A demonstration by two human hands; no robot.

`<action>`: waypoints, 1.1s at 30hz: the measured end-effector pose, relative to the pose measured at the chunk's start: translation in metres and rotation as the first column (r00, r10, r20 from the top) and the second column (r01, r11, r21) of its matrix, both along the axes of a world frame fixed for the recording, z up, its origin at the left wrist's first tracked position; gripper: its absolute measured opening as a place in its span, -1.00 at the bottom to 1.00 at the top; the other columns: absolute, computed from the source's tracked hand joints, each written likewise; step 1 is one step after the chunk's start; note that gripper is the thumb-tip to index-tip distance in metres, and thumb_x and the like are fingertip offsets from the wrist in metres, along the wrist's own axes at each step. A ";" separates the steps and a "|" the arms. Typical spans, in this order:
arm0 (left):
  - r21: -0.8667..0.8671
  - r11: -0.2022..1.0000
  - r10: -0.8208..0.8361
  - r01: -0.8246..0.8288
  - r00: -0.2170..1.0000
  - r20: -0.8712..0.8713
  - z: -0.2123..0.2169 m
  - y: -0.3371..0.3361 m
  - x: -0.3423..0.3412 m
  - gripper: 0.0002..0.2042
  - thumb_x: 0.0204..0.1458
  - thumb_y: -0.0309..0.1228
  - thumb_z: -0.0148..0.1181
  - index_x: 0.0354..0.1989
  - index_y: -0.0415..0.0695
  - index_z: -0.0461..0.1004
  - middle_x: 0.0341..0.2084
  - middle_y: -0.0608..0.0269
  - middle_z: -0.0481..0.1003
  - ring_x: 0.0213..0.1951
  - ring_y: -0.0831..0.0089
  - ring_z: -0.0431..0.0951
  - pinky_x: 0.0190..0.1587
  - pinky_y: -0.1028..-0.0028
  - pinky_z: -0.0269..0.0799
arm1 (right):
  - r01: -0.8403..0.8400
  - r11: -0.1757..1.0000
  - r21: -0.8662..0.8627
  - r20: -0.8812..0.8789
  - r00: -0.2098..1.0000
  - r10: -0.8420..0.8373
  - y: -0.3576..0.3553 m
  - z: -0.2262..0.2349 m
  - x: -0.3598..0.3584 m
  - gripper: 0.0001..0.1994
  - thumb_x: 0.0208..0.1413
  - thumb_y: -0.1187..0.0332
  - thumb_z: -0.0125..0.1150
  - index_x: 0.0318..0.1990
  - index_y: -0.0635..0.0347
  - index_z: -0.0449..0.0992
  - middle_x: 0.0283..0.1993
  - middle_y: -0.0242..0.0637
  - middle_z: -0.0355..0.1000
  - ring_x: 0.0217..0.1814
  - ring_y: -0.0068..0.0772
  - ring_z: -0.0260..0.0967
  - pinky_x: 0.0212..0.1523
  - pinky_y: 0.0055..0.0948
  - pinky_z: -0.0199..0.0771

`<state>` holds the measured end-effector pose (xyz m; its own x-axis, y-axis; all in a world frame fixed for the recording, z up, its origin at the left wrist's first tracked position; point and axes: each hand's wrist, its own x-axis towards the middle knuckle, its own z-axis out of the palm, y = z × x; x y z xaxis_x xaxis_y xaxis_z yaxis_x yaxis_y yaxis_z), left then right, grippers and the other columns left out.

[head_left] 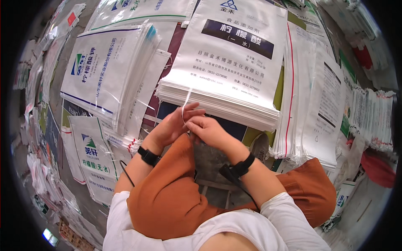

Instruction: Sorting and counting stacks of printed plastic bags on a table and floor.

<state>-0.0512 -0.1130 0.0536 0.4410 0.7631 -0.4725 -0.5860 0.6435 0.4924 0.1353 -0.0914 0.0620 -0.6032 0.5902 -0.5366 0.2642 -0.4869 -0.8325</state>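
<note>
A thin white strap (186, 100) comes down over the front edge of a thick stack of flat white printed bags (234, 62) and reaches my hands. My left hand (168, 126) is beside that front edge, its fingers stretched out and apart, with the strap passing across them. Close against it, my right hand (208, 130) has thumb and forefinger pinched together at the strap's lower end. The thumb side of my left hand is partly hidden by my right hand and my knee. Both wrists wear black bands with cables.
More flat bag stacks stand left (102, 71) and right (312, 96). A bag with green print (93, 159) lies at the lower left. Bundled bags (372, 117) are at the far right. My orange-clad knees (171, 184) are below my hands; a shoe (259, 146) shows near the stack.
</note>
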 end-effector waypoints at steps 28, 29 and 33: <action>-0.396 0.760 0.592 -0.516 0.800 0.094 -0.147 0.015 0.019 -0.64 0.39 -0.24 -0.08 0.16 -0.23 0.43 0.11 0.05 0.49 0.22 0.11 0.41 0.41 0.05 0.21 | 0.795 0.139 -0.591 0.278 0.363 -0.889 -0.043 -0.161 0.060 -0.66 0.42 0.20 0.05 0.17 0.22 0.43 0.04 -0.12 0.56 -0.06 -0.26 0.56 -0.20 -0.43 0.47; -0.398 0.765 0.584 -0.507 0.806 0.096 -0.154 0.014 0.016 -0.64 0.39 -0.24 -0.08 0.16 -0.23 0.43 0.11 0.05 0.49 0.22 0.11 0.41 0.41 0.05 0.21 | 0.798 0.131 -0.589 0.280 0.353 -0.893 -0.041 -0.161 0.059 -0.66 0.42 0.20 0.05 0.17 0.22 0.43 0.04 -0.12 0.56 -0.06 -0.26 0.56 -0.20 -0.43 0.47; -0.317 0.869 0.479 -0.379 0.803 0.355 -0.185 0.031 -0.018 -0.59 0.41 -0.22 -0.20 0.26 -0.22 0.34 0.21 0.08 0.44 0.28 0.17 0.38 0.39 0.10 0.22 | 0.704 -0.082 -0.705 0.216 0.103 -0.971 -0.029 -0.171 0.051 -0.76 0.41 0.32 0.05 0.12 0.17 0.46 0.06 -0.15 0.53 0.01 -0.24 0.53 -0.12 -0.38 0.56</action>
